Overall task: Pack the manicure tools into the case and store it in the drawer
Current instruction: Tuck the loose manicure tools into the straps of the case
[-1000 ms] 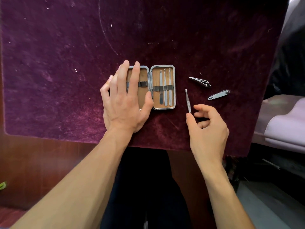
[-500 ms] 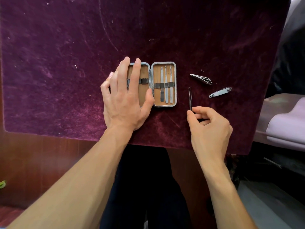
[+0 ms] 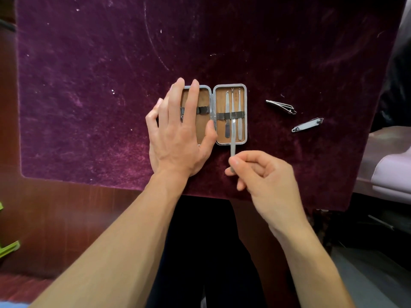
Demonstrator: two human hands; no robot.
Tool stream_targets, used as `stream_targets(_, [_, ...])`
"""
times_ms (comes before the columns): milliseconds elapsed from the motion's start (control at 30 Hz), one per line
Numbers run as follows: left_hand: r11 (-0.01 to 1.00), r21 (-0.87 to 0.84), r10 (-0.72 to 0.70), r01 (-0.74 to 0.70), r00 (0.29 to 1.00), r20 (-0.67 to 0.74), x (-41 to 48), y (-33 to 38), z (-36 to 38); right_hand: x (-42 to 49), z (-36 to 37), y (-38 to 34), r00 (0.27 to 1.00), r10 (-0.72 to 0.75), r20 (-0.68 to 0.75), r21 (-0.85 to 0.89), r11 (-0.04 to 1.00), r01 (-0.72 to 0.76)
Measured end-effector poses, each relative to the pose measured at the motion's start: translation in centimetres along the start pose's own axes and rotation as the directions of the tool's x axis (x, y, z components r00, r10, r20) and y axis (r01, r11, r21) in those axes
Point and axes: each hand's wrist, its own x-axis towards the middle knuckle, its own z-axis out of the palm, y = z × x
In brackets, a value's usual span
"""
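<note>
An open metal manicure case (image 3: pixel 230 86) with tan lining lies on the purple velvet cloth (image 3: pixel 89 85). My left hand (image 3: pixel 178 134) lies flat on its left half, fingers spread. Three slim tools sit under the elastic strap in the right half. My right hand (image 3: pixel 264 174) pinches a thin metal tool (image 3: pixel 232 141) by its near end; its tip lies over the right half, near the strap. Two nail clippers lie to the right of the case: the farther clipper (image 3: pixel 281 106) and the nearer clipper (image 3: pixel 308 125).
The cloth's near edge hangs over a dark wooden surface (image 3: pixel 66 207). A pale cushion (image 3: pixel 391 174) sits at the right edge. A green object (image 3: pixel 9 247) shows at the far left. My dark-clothed lap is below the table.
My right hand picked up the thin tool from the cloth right of the case and carried it left, over the case's right half. My left hand has stayed on the left half.
</note>
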Motion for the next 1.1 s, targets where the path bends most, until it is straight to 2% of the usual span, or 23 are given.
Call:
stream_targets(100, [1.0, 0.002, 0.003, -0.003, 1.0, -0.005, 0.0, 0.0, 0.0, 0.0, 0.9, 0.3, 0.999, 0.029, 0.015, -0.003, 1.0, -0.029])
stream_targets(433, [1.0, 0.007, 0.004, -0.004, 1.0, -0.014, 0.0, 0.0, 0.1, 0.5, 1.9, 0.3, 0.997, 0.048, -0.067, -0.047, 0.998, -0.052])
stream_targets(867, [1.0, -0.006, -0.002, 0.002, 1.0, -0.003, 0.1, 0.0, 0.0, 2.0, 3.1, -0.5, 0.972, 0.072, -0.223, -0.03, 0.996, -0.08])
stream_targets(1100, [1.0, 0.003, -0.003, 0.003, 1.0, -0.004, 0.1, 0.0, 0.0, 2.4, 3.2, -0.8, 0.958, 0.001, -0.288, -0.074, 0.997, -0.024])
